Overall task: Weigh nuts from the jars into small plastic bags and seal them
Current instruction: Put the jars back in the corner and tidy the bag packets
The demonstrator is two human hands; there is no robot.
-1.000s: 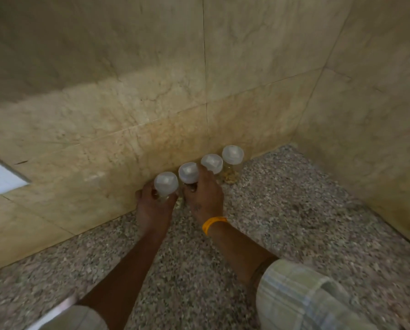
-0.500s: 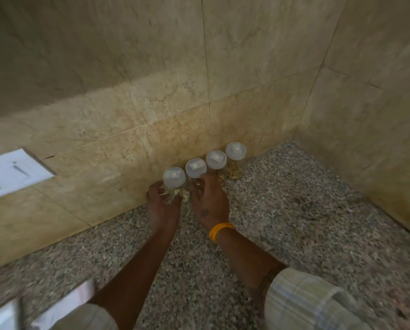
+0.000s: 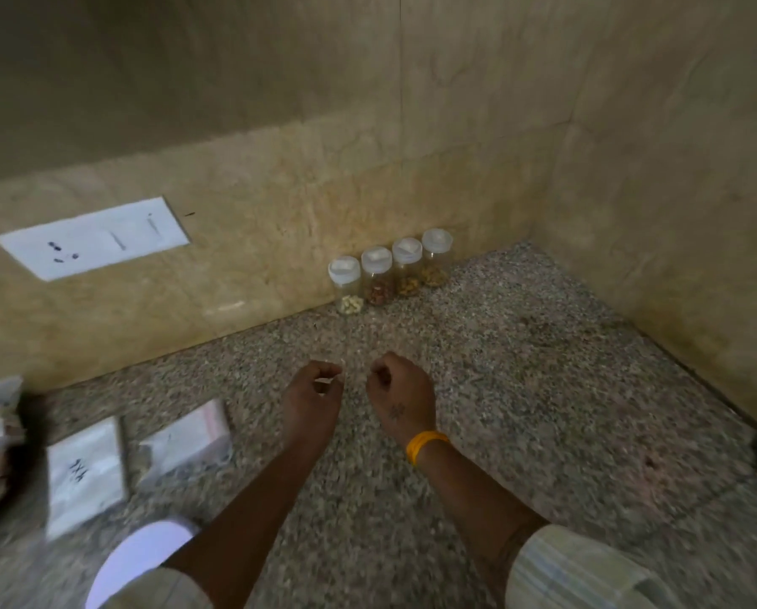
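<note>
Jars, clear cylinders, white-lidded; speckled granite counter.

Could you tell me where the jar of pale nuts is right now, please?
In the head view, the jar of pale nuts stands at the left end of the row of four jars, against the back wall.

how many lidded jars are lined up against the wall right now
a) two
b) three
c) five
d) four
d: four lidded jars stand in a row on the counter against the wall, with both hands clear of them.
</note>
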